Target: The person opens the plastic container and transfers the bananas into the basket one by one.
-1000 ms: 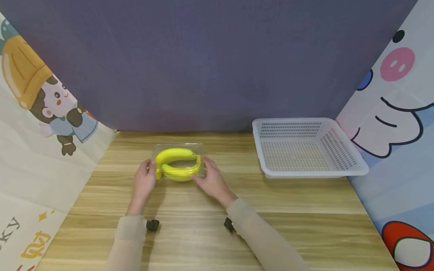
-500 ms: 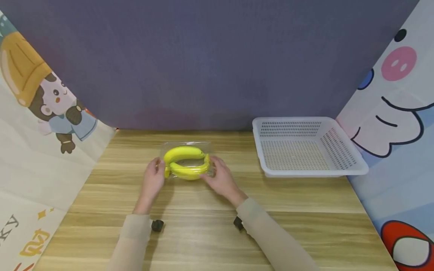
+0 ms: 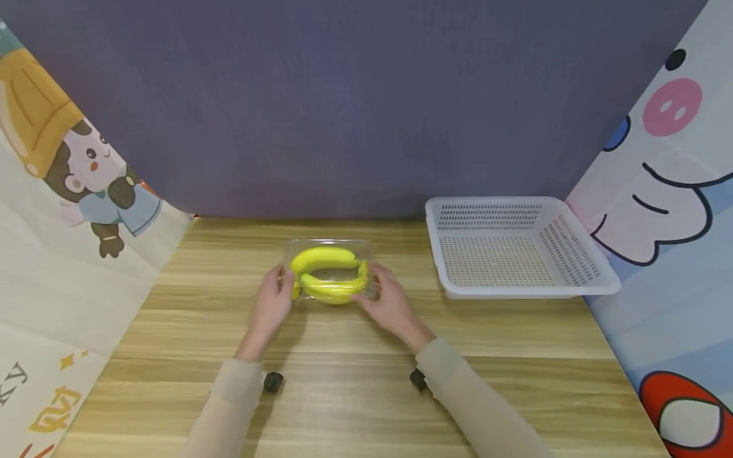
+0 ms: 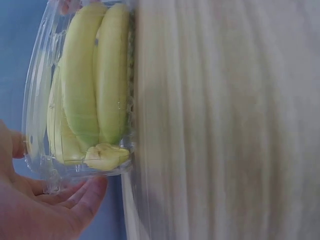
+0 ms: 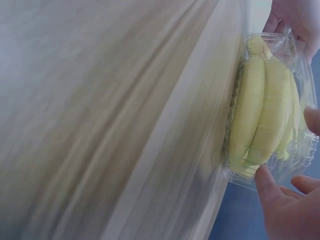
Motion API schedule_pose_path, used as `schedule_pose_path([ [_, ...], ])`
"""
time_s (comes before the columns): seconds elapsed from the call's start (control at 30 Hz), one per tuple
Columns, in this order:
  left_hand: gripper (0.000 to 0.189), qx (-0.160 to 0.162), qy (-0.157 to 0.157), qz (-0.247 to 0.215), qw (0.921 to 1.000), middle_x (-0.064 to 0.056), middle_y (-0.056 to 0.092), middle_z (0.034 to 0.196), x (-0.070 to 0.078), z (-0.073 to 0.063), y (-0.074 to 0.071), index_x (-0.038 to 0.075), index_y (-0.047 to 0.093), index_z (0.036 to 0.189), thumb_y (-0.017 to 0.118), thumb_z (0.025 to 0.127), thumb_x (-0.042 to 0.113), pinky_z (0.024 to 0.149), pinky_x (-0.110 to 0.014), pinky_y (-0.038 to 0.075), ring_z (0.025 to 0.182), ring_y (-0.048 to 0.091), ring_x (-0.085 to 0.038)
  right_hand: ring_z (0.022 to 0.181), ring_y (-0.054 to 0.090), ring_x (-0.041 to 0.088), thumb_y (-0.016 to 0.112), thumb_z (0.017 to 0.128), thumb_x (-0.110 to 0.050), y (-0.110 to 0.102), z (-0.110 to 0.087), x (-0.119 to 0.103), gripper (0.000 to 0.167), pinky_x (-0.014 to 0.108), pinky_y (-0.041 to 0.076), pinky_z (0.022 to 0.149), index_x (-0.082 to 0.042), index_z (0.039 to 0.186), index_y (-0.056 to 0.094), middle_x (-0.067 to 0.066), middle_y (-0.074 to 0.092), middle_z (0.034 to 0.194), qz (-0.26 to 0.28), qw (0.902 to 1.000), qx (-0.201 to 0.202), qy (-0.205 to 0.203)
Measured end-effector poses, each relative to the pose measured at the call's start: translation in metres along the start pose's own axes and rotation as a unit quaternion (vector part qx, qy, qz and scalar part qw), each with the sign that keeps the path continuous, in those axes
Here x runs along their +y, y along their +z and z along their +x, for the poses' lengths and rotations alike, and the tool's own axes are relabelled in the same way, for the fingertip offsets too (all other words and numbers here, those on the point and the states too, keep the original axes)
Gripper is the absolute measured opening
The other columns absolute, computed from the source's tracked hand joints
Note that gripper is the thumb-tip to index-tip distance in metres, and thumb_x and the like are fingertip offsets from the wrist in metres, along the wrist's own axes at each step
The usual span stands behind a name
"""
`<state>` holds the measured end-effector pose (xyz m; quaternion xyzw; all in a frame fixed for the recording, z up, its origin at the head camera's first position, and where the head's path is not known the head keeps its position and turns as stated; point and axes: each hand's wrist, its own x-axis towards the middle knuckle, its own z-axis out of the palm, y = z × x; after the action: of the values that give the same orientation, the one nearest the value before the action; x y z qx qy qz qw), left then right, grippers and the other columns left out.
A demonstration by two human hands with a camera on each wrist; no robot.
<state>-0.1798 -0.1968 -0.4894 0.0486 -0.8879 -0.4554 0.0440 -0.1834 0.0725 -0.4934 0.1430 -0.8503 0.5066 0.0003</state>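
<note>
A clear plastic clamshell box (image 3: 331, 241) with several yellow bananas (image 3: 323, 256) inside sits between my two hands. My left hand (image 3: 273, 302) grips its left end; in the left wrist view the fingers (image 4: 90, 202) lie at that end and the thumb is by the lid. At the opposite end, my right hand (image 3: 394, 310) holds the box, with a fingertip (image 5: 265, 177) against the plastic in the right wrist view. The lid looks closed over the bananas. Whether the box touches the tabletop or is slightly lifted, I cannot tell.
A white perforated plastic basket (image 3: 521, 292) stands to the right on the wood-grain table (image 3: 343, 394), with nothing in it. A dark grey panel (image 3: 355, 114) rises behind the table. Cartoon-printed sheets (image 3: 69, 273) border both sides.
Both hands and the box of bananas have moved steadily to the right across the table. The grip on the box looks the same, and the basket stays in place.
</note>
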Motion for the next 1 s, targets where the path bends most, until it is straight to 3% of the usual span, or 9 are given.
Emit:
schedule_pose_path([
  [0.33, 0.073, -0.02, 0.016, 0.011, 0.9996, -0.028, 0.041, 0.152, 0.009, -0.005, 0.013, -0.004, 0.03, 0.156, 0.034, 0.108, 0.051, 0.108, -0.059, 0.043, 0.129, 0.051, -0.045, 0.127, 0.057, 0.037, 0.08, 0.088, -0.025, -0.015, -0.009, 0.008, 0.08, 0.037, 0.052, 0.103, 0.002, 0.152, 0.039, 0.019, 0.039, 0.156, -0.023, 0.9996, 0.011, 0.012],
  [0.63, 0.071, -0.027, 0.037, 0.027, 0.9986, -0.028, 0.045, 0.147, 0.014, -0.009, 0.022, -0.005, 0.031, 0.155, 0.036, 0.108, 0.049, 0.107, -0.059, 0.044, 0.127, 0.053, -0.045, 0.129, 0.055, 0.038, 0.081, 0.087, -0.021, -0.026, -0.018, 0.012, 0.082, 0.039, 0.051, 0.104, 0.004, 0.152, 0.038, 0.021, 0.038, 0.156, -0.013, 0.9998, 0.016, 0.009],
  [0.83, 0.072, -0.033, 0.053, 0.026, 0.9977, -0.028, 0.046, 0.145, 0.021, -0.013, 0.028, -0.007, 0.032, 0.153, 0.037, 0.108, 0.049, 0.107, -0.059, 0.045, 0.126, 0.053, -0.044, 0.125, 0.059, 0.038, 0.08, 0.089, -0.024, -0.034, -0.023, 0.015, 0.083, 0.038, 0.052, 0.102, 0.003, 0.153, 0.035, 0.021, 0.037, 0.156, -0.043, 0.9987, 0.008, 0.026],
  [1.0, 0.074, -0.039, 0.054, 0.028, 0.9974, -0.028, 0.047, 0.144, 0.025, -0.018, 0.031, -0.007, 0.032, 0.153, 0.038, 0.107, 0.05, 0.107, -0.059, 0.045, 0.125, 0.054, -0.043, 0.123, 0.06, 0.04, 0.079, 0.089, -0.025, -0.04, -0.028, 0.017, 0.083, 0.039, 0.053, 0.101, 0.006, 0.152, 0.035, 0.023, 0.038, 0.155, -0.059, 0.9981, 0.006, 0.015],
])
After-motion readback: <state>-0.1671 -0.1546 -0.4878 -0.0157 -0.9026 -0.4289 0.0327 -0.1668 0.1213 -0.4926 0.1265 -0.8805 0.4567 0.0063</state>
